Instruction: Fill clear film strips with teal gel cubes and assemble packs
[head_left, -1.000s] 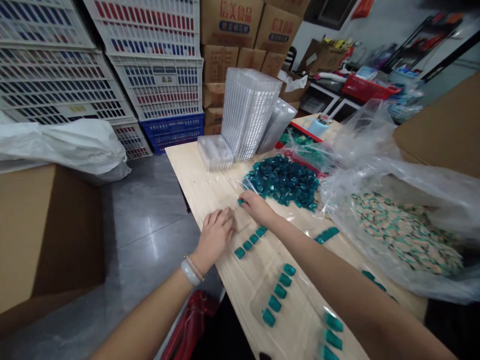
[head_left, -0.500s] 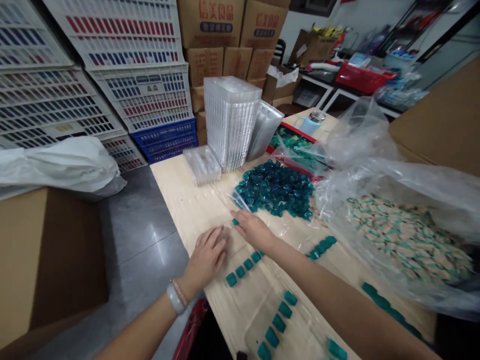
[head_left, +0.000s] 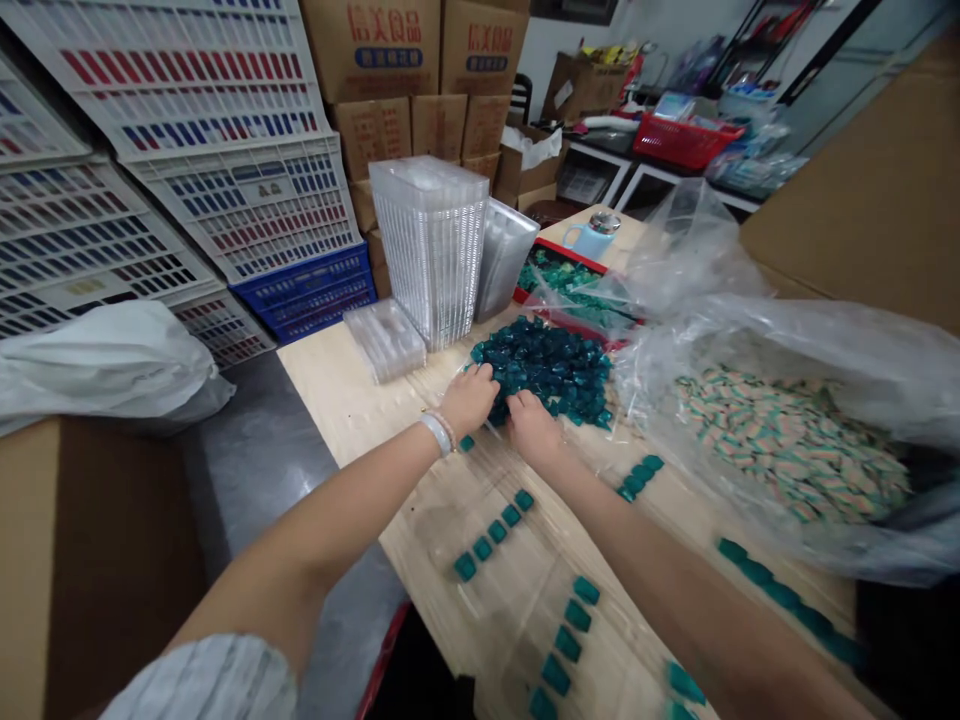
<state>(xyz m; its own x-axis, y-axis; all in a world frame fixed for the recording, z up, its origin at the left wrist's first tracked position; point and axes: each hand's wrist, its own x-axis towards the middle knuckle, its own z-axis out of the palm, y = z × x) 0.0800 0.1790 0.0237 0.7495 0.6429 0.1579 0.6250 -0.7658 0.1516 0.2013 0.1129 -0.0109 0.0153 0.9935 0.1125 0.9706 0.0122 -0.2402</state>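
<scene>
A heap of glossy dark teal candy-like pieces (head_left: 559, 365) lies on the wooden table. My left hand (head_left: 470, 397) reaches the heap's near left edge, fingers curled down into the pieces. Beside it, my right hand (head_left: 534, 428) has its fingers bent together at the near edge. The fingertips of both are partly hidden, so what they hold does not show. One teal piece (head_left: 466, 443) lies just below my left wrist. Clear plastic trays lie in front of me, bearing short rows of teal pieces (head_left: 497, 531), more teal pieces (head_left: 567, 643) and others (head_left: 641, 478) beyond my right forearm.
Stacked clear trays (head_left: 429, 260) stand at the table's back left. Behind the heap sits a red-rimmed tray (head_left: 574, 262) of green pieces, with a blue mug (head_left: 592, 237) nearby. A plastic bag (head_left: 787, 440) of striped pieces fills the right. Crates (head_left: 247, 200) and cartons (head_left: 397, 50) stand behind.
My left hand has moved forward and right from the table's left side to the heap. My right hand has shifted right to the heap, leaving a teal piece behind. The view has turned slightly.
</scene>
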